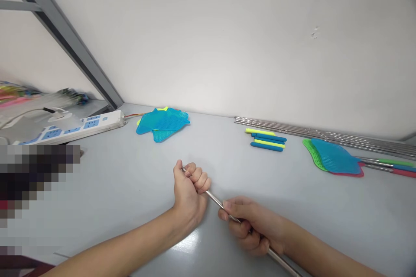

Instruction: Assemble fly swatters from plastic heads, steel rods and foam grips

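Both hands grip one thin, shiny metal rod, held at a slant above the grey table. My left hand is wrapped round its upper end, with the tip just showing by the thumb. Lower down, my right hand is closed on the same rod, which looks thicker below the fist and runs out of the bottom of the view. Beyond my left hand lies a pile of blue fly swatter heads, with yellow ones partly hidden underneath. Short blue and yellow handle sleeves lie in a group beyond my right hand.
Several metal rods lie along the wall. Fly swatters with blue, green and red heads rest at the right. A white power strip with blue sockets sits at the left, near a grey metal frame. A blurred-out area covers the lower left.
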`<state>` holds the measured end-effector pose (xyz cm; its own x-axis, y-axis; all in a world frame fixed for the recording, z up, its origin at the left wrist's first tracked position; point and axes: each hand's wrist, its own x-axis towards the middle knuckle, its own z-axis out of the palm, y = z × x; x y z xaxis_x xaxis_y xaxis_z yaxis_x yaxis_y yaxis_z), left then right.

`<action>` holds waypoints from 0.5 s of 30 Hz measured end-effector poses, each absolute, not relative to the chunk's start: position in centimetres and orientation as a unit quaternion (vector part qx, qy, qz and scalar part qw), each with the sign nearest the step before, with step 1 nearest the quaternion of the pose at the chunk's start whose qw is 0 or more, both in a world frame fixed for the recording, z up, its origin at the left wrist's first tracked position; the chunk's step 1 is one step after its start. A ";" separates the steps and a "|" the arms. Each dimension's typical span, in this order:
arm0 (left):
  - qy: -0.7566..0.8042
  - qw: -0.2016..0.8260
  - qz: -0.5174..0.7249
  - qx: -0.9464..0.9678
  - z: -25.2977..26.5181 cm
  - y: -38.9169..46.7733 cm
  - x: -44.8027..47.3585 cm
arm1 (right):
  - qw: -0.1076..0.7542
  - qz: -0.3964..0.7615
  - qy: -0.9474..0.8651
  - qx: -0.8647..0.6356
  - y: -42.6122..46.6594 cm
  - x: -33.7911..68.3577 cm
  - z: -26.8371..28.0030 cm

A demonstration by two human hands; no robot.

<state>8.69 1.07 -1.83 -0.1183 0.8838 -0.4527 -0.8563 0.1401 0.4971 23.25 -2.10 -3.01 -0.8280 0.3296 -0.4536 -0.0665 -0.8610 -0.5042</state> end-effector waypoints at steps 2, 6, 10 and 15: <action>0.358 0.667 0.653 0.020 -1.9 0.9 8.8 | 0.106 0.924 -0.244 -0.275 -2.1 23.2 -3.0; 0.353 0.675 0.648 0.021 -2.1 0.7 9.0 | 0.103 0.923 -0.245 -0.279 -2.0 23.1 -2.8; 0.356 0.679 0.642 0.019 -2.3 0.5 9.3 | 0.102 0.921 -0.249 -0.282 -1.8 23.1 -2.8; 0.356 0.685 0.635 0.019 -2.2 -0.1 9.7 | 0.100 0.923 -0.248 -0.276 -1.8 23.1 -2.9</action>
